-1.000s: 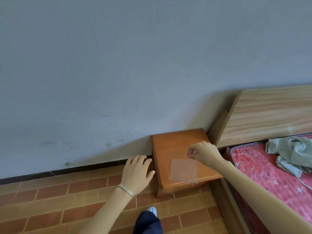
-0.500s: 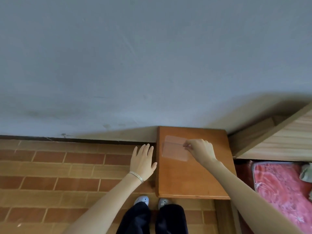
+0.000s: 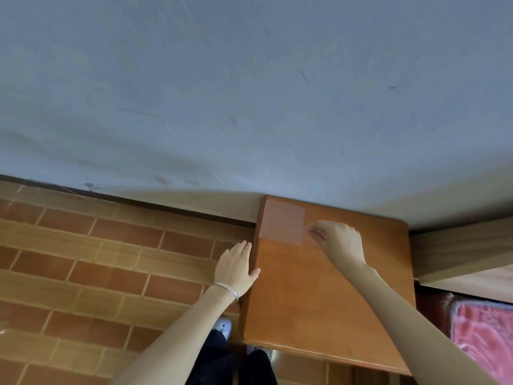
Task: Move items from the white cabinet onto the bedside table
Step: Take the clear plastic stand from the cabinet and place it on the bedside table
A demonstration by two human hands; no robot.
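The orange-brown wooden bedside table (image 3: 327, 295) stands against the grey wall, right of centre. A thin translucent plastic sheet (image 3: 283, 225) lies flat at its back left corner. My right hand (image 3: 340, 241) pinches the sheet's right edge between thumb and fingers. My left hand (image 3: 236, 269), with a thin bracelet at the wrist, hangs flat with fingers apart beside the table's left edge, its thumb touching the edge. The white cabinet is out of view.
A brick-pattern tiled floor (image 3: 97, 273) spreads to the left. A light wooden headboard (image 3: 466, 254) and a red patterned mattress (image 3: 488, 337) lie to the right of the table. My feet and dark trousers (image 3: 222, 354) are at the table's front left.
My right hand has carried the sheet from the front of the table top to its back left corner. The view has swung closer over the table, and my left hand stayed beside its left edge.
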